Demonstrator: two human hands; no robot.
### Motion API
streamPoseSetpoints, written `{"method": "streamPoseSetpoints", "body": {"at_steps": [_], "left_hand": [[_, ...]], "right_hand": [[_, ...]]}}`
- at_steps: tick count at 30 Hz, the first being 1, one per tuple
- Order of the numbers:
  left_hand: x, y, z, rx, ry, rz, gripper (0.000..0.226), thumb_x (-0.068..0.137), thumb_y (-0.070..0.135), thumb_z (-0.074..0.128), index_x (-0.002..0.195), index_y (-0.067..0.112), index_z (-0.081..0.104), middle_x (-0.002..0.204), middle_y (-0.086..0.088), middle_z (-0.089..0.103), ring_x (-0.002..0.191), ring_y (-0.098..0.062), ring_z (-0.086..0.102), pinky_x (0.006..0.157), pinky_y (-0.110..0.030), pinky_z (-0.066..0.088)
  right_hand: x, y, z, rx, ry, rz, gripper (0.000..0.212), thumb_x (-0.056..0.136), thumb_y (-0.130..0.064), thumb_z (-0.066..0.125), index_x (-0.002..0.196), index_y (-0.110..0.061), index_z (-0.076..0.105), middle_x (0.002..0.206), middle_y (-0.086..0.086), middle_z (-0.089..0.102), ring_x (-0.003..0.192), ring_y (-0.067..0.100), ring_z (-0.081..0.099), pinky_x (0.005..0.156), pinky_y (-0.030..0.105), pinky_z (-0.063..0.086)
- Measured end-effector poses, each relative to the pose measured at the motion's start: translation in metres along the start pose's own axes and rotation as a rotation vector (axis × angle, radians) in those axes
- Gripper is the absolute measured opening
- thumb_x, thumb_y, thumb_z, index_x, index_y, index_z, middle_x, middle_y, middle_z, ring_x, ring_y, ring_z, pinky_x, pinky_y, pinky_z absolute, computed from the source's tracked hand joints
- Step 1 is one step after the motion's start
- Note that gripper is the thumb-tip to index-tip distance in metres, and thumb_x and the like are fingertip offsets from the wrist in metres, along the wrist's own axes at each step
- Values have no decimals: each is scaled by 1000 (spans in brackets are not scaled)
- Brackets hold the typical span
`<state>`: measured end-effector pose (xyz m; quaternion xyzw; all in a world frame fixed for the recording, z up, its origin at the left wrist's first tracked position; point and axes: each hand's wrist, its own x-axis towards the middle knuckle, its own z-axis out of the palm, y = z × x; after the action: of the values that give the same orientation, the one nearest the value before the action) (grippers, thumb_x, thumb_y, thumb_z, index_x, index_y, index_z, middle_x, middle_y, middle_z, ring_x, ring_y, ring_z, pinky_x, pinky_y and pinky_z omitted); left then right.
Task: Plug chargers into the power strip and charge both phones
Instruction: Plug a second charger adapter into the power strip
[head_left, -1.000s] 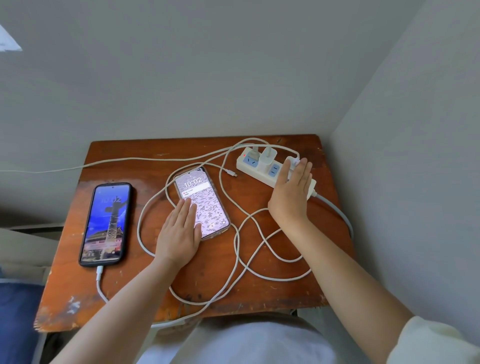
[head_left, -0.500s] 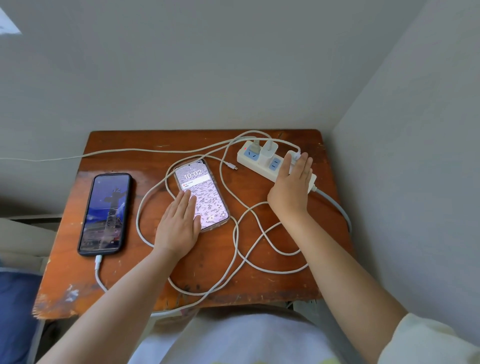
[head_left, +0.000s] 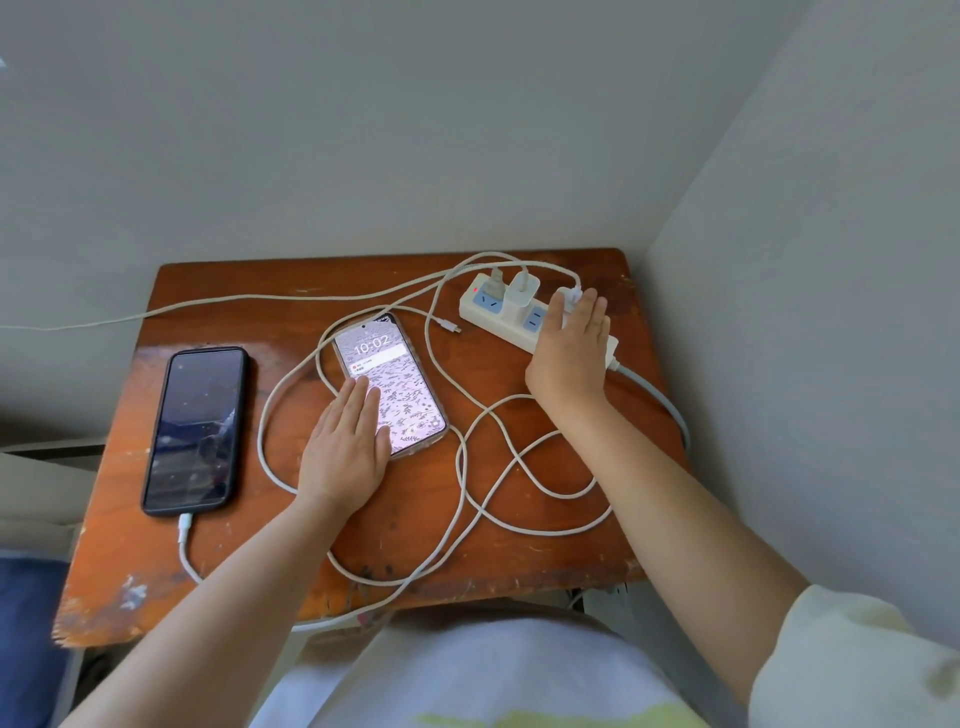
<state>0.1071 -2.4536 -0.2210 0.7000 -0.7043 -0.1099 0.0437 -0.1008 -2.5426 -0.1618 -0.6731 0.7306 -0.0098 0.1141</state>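
Observation:
A black phone (head_left: 200, 431) lies at the table's left with a white cable (head_left: 184, 540) plugged into its near end; its screen is dim. A second phone (head_left: 400, 379) in a clear case lies mid-table, its screen lit and reading 10:02. My left hand (head_left: 345, 447) rests flat on that phone's near left corner. The white power strip (head_left: 498, 317) sits at the back right with a white charger (head_left: 521, 292) and another plug (head_left: 496, 280) in it. My right hand (head_left: 571, 358) lies flat over the strip's right end. A loose cable connector (head_left: 453, 327) lies between the phone and the strip.
The small worn wooden table (head_left: 291, 280) stands in a corner, with a grey wall behind and another (head_left: 805, 312) close on the right. Loops of white cable (head_left: 519, 467) sprawl over the table's middle and front edge. One cable runs off to the left.
The black phone's screen has gone from a bright wallpaper to dim. Both hands stay flat where they were; the view has shifted slightly.

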Motion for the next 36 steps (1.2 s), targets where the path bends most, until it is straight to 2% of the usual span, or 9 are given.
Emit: {"method": "streamPoseSetpoints", "body": {"at_steps": [6, 11, 15, 20, 25, 28, 31, 34, 36], "left_hand": [[-2, 1, -3, -11, -14, -15, 85, 75, 46, -5, 140, 1, 26, 151, -15, 24, 142, -26, 15, 112, -30, 4], [-1, 2, -4, -26, -10, -15, 79, 80, 45, 0, 140, 1, 26, 151, -17, 24, 142, -27, 16, 115, -35, 10], [-1, 1, -2, -12, -8, 1, 82, 78, 45, -2, 139, 0, 27, 150, -17, 26, 142, -28, 17, 112, -32, 7], [-2, 4, -8, -23, -48, -29, 66, 85, 36, 12, 142, 3, 21, 153, -13, 18, 144, -24, 9, 116, -32, 6], [-3, 4, -8, -16, -68, -33, 59, 92, 34, 15, 143, 4, 18, 154, -13, 16, 144, -23, 7, 117, -32, 6], [-2, 4, -9, -28, -56, -25, 64, 87, 35, 13, 142, 4, 20, 153, -14, 18, 144, -24, 9, 117, -33, 7], [-2, 5, -8, -22, -65, -23, 58, 93, 34, 17, 142, 4, 20, 153, -13, 18, 144, -24, 9, 116, -33, 7], [-2, 5, -9, -25, -48, -17, 65, 88, 38, 12, 141, 2, 23, 152, -15, 21, 143, -25, 12, 115, -33, 8], [-2, 4, -8, -21, -55, -20, 59, 94, 36, 16, 141, 2, 22, 152, -15, 20, 143, -25, 11, 116, -33, 8]], "right_hand": [[-3, 1, 0, 78, -1, 34, 77, 91, -15, 56, 145, -11, 2, 155, 19, -4, 142, 34, -7, 116, 40, 5], [-2, -7, 2, 10, 3, 25, 77, 90, -14, 56, 145, -9, 2, 154, 22, -5, 141, 37, -7, 116, 41, 3], [-2, -2, 4, -34, 15, -11, 75, 92, -15, 54, 145, -11, 1, 154, 22, -5, 141, 37, -6, 116, 41, 3], [-6, 1, 5, 71, 30, 28, 76, 91, -13, 55, 145, -13, 3, 155, 18, -4, 142, 34, -7, 116, 41, 7], [-5, -4, 6, 100, 22, 57, 73, 92, -14, 53, 145, -13, 3, 155, 18, -5, 142, 34, -7, 116, 39, 4], [-4, -7, 7, 68, 32, 60, 74, 92, -15, 54, 145, -12, 3, 154, 19, -5, 142, 35, -7, 116, 40, 3], [-4, -6, 7, 33, 51, 38, 73, 92, -14, 53, 145, -12, 3, 154, 21, -5, 141, 36, -7, 116, 41, 3], [-7, 2, 8, 23, 59, -1, 71, 93, -12, 51, 145, -13, 3, 154, 20, -4, 142, 35, -6, 116, 40, 3], [-8, 5, 8, 56, 64, 3, 71, 93, -11, 51, 145, -14, 3, 155, 18, -4, 142, 33, -6, 116, 39, 4]]}}
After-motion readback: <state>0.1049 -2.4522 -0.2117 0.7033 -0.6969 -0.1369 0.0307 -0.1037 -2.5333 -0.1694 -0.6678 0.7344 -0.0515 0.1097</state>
